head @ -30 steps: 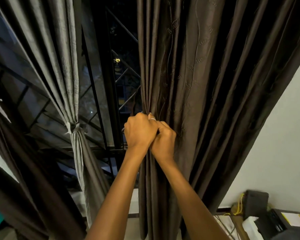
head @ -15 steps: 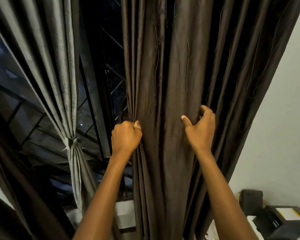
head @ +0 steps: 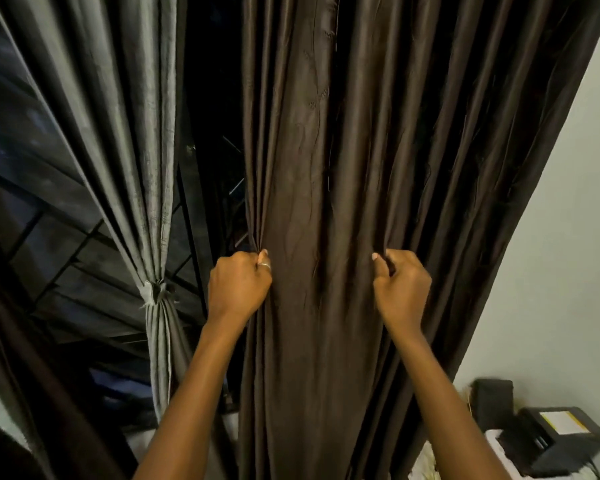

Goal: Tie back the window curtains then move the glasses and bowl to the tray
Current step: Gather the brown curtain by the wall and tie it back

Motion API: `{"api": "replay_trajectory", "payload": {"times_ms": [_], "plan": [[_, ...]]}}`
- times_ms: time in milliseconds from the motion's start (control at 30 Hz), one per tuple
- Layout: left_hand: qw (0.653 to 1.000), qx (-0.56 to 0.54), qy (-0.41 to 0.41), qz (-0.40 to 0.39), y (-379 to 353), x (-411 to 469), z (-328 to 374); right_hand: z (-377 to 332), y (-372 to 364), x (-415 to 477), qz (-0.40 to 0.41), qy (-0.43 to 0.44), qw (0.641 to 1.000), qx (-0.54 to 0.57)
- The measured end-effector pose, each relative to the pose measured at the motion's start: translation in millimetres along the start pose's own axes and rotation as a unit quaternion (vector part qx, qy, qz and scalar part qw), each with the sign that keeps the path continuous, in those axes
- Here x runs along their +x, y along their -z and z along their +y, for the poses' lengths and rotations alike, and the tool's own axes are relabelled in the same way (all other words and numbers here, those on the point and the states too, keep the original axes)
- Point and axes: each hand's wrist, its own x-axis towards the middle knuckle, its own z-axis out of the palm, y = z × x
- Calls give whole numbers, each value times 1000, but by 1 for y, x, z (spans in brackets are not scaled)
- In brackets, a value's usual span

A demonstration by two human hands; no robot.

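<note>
Two hands are on the brown curtain [head: 326, 168], and I read both as clenched on cloth. The left hand [head: 238, 285] grips the curtain's window-side edge in a fist, with a ring [head: 264, 266] showing on one finger. The right hand [head: 400, 292] has its fingers curled round a fold further right, thumb raised. They are level with each other and well apart, with a smooth panel of fabric between them. The curtain hangs loose in long pleats. To its left I see a grey curtain [head: 118, 133] gathered at a knot [head: 157, 292], about level with the hands. The dark window [head: 49, 220] and its bars lie behind. Right of the brown curtain is a pale wall [head: 551, 271]. Low against it sit a black box [head: 492, 393] and a black machine [head: 561, 441] with a yellow-and-white label.
</note>
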Motion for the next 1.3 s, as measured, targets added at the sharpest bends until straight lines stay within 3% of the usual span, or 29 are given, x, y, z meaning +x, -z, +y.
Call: {"api": "replay_trajectory", "payload": {"times_ms": [167, 533, 767, 900, 1000, 1167, 1300], "plan": [[999, -16, -25, -27, -6, -9, 13, -44, -21, -42, -47, 91, 994, 27], [999, 5, -49, -19, -3, -18, 5, -90, -32, -75, -86, 122, 989, 3], [997, 57, -35, 31, 24, -10, -19, -41, 11, -40, -8, -23, 995, -97], [998, 53, -33, 30, 21, -23, -3, -67, 14, -76, 31, 28, 997, -71], [996, 78, -40, 34, 10, -36, 17, -91, 6, -105, 1, 78, 997, -24], [998, 6, -55, 17, 0, -43, 20, -107, -6, -107, -76, 64, 993, 58], [990, -119, -69, -21, 0, -45, 16, -96, -11, -99, -118, 48, 989, 77]]}}
